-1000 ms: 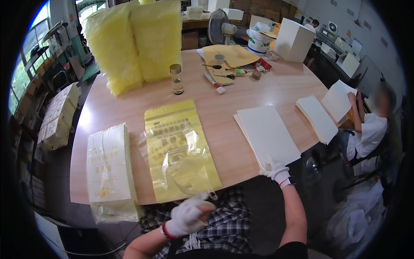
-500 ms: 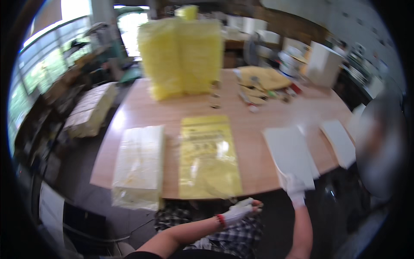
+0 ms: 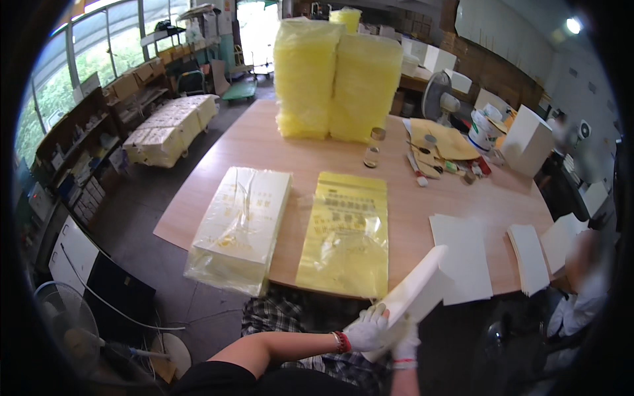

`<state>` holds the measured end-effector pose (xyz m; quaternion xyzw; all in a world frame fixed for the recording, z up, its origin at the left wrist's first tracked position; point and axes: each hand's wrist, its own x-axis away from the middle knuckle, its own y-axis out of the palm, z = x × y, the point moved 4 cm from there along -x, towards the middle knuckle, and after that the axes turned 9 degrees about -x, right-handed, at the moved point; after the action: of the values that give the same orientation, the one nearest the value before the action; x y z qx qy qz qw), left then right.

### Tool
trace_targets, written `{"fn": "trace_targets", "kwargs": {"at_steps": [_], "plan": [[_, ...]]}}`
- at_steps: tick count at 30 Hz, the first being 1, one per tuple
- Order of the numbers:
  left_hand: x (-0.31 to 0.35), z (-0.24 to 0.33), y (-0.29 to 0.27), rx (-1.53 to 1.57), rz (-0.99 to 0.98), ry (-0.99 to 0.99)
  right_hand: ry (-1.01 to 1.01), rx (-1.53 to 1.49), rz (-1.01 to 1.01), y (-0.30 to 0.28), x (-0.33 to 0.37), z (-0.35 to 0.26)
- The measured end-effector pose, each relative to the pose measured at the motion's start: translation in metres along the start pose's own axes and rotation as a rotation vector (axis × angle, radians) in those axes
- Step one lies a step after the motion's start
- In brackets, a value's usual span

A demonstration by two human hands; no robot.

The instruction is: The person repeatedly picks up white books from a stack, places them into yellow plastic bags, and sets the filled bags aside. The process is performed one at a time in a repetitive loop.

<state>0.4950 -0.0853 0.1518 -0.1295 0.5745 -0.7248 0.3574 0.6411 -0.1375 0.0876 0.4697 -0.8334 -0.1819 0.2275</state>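
I am now holding a white sheet (image 3: 417, 290) lifted off the stack (image 3: 462, 254), both hands' fingers (image 3: 373, 323) gripping its lower end, near the yellow bag (image 3: 347, 231) on the table (image 3: 264, 142).

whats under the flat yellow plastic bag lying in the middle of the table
The flat yellow plastic bag lies directly on the light wooden table, its near edge overhanging the rim above a checked cloth. Whether anything lies beneath it on the tabletop cannot be seen; it is opaque.

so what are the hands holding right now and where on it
Both gloved hands, left hand and right hand, grip a white sheet stack by its lower near end.
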Motion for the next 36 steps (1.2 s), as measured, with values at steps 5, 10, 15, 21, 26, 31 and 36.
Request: {"fn": "trace_targets", "kwargs": {"at_steps": [5,10,15,21,26,31,36], "plan": [[-0.008,0.006,-0.071,0.326,-0.354,0.013,-0.172,0.005,0.116,0.038,-0.007,0.015],[-0.032,-0.046,-0.186,-0.016,0.684,0.030,-0.281,0.237,0.114,0.041,0.009,-0.042],[-0.079,-0.151,-0.180,0.310,0.136,-0.547,-0.708,1.021,-0.212,0.073,0.046,-0.112],[-0.059,-0.029,-0.137,-0.155,0.003,0.117,-0.446,1.832,-0.408,0.101,0.017,-0.069],[-0.040,-0.030,-0.091,0.329,-0.118,0.092,-0.805,1.633,-0.585,0.066,-0.040,-0.012],[-0.008,-0.096,-0.067,0.170,0.039,0.022,-0.502,1.370,0.162,0.114,-0.046,-0.007],[0.025,-0.177,-0.040,-0.343,0.346,-0.059,-0.204,1.585,-0.054,0.131,-0.092,0.004]]}}
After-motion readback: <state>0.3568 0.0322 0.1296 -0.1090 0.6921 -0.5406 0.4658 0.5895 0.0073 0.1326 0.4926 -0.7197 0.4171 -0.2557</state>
